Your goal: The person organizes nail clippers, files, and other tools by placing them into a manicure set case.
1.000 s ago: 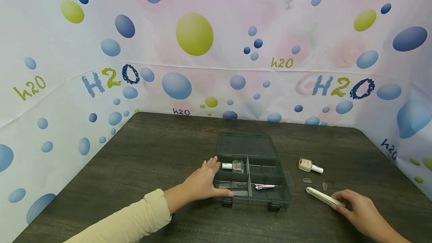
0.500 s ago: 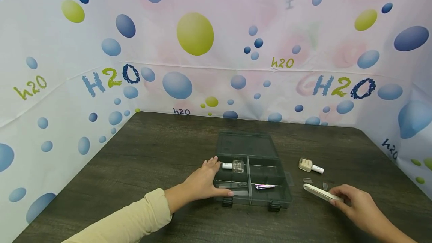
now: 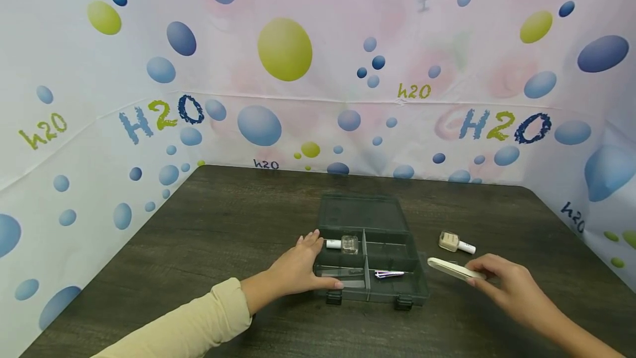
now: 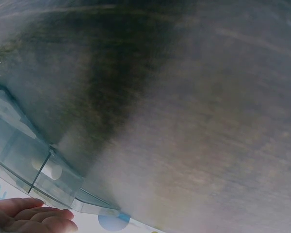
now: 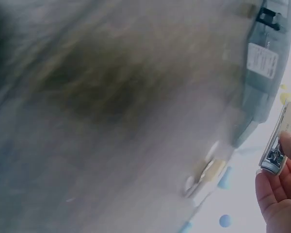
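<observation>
A smoky grey compartment box [image 3: 397, 286] lies open on the dark wooden table, its lid [image 3: 361, 213] folded back. My left hand [image 3: 312, 261] rests flat against the box's left side, thumb along the front edge. In the left wrist view the fingers [image 4: 29, 219] lie beside the box wall [image 4: 19, 145]. My right hand [image 3: 478, 276] pinches a white nail file [image 3: 453, 269] and holds it in the air just right of the box. The right wrist view shows the file [image 5: 280, 138] between the fingertips [image 5: 276, 189].
Inside the box are a clear bottle with a white cap [image 3: 345, 244], metal tweezers [image 3: 389, 274] and a clear flat piece [image 3: 343, 273]. A beige nail polish bottle [image 3: 454, 242] lies on the table right of the box. Bubble-printed walls enclose the table on three sides.
My right hand has lifted the nail file off the table and carried it left and up toward the box. The left hand has stayed on the box.
</observation>
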### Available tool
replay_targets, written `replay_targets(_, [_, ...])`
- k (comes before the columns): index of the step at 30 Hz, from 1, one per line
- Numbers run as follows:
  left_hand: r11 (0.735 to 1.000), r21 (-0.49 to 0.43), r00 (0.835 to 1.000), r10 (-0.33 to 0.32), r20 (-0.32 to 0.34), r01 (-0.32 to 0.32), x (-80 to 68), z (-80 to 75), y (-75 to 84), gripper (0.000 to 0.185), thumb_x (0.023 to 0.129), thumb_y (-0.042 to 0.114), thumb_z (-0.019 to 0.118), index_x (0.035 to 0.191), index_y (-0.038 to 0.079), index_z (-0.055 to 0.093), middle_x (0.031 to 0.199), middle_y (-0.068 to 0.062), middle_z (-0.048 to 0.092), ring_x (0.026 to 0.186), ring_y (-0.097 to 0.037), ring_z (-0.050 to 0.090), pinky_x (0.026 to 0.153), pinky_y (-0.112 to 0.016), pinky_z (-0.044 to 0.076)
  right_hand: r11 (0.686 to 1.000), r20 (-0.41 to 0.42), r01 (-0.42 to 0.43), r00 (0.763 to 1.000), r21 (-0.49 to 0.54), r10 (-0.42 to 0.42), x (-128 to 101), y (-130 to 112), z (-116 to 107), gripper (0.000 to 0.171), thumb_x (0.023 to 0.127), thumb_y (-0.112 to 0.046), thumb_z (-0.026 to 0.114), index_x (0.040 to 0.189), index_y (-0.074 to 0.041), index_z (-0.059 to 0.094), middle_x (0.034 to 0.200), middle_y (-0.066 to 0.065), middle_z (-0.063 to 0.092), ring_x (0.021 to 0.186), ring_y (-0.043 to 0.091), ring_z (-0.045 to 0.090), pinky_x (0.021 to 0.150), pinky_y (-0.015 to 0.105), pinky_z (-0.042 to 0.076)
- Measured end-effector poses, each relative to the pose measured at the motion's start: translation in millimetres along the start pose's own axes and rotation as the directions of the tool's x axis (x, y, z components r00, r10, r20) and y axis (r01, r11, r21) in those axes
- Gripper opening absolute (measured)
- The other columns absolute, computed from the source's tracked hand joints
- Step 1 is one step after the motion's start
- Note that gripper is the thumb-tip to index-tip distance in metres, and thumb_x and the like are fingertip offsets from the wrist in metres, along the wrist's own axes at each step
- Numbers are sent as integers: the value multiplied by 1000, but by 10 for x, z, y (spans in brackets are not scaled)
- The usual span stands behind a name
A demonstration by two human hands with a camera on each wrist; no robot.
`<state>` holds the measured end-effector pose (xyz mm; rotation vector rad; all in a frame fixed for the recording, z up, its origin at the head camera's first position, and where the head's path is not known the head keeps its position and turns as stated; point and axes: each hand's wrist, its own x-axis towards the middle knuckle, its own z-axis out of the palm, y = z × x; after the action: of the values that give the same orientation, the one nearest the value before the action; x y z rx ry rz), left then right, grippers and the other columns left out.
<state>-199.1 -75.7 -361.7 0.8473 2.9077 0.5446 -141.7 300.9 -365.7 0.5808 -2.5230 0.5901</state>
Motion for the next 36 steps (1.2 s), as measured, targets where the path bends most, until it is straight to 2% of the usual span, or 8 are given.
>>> replay_targets(11, [1000,-4,1000,-7,1,7,-5,-7,-4,96,74,61,66,137,-6,40,148,-24,29,132,-45,33,103,-52,39,987,-7,98,995,127,-98,196,-213,125,32,61,7,78,81,-15,66,77,-10,59,68,-7,46,52,16,42])
replay_targets(22, [1000,-3,1000,0,3,0,4,-18,-8,96,74,62,66,137,-7,40,148,-24,29,133,-43,33,106,-50,36,968,39,198,978,157,-206,388,-403,218,31,63,3,78,83,-17,67,79,-11,61,70,-7,46,54,18,45])
replay_targets(25, [1000,0,1000,-1,2,1,3,-19,-10,96,74,62,66,137,-7,40,148,-24,29,134,-42,33,106,-50,36,961,76,221,969,166,-236,436,-450,253,28,65,1,78,84,-16,67,80,-9,62,71,-6,47,55,19,46])
replay_targets(29, [1000,-4,1000,0,2,0,0,-21,-9,96,74,61,66,137,-6,40,148,-24,29,134,-41,33,107,-50,35,956,167,231,951,184,-262,484,-495,291,22,69,-1,76,85,-13,67,82,-6,62,72,-5,47,55,19,46])
replay_targets(32, [1000,-9,1000,2,3,-2,-3,-22,-6,96,74,61,66,137,-7,40,148,-24,29,134,-41,33,107,-50,35,951,241,235,929,202,-281,507,-521,322,19,71,-2,74,86,-10,67,82,-4,61,71,-2,47,56,18,45])
replay_targets(36, [1000,-6,1000,2,2,-2,-7,-22,-3,96,74,61,66,137,-7,40,148,-24,29,134,-41,33,107,-50,35,953,332,239,898,187,-290,538,-563,348,16,73,-2,73,88,-8,68,85,-2,63,75,5,53,59,18,48])
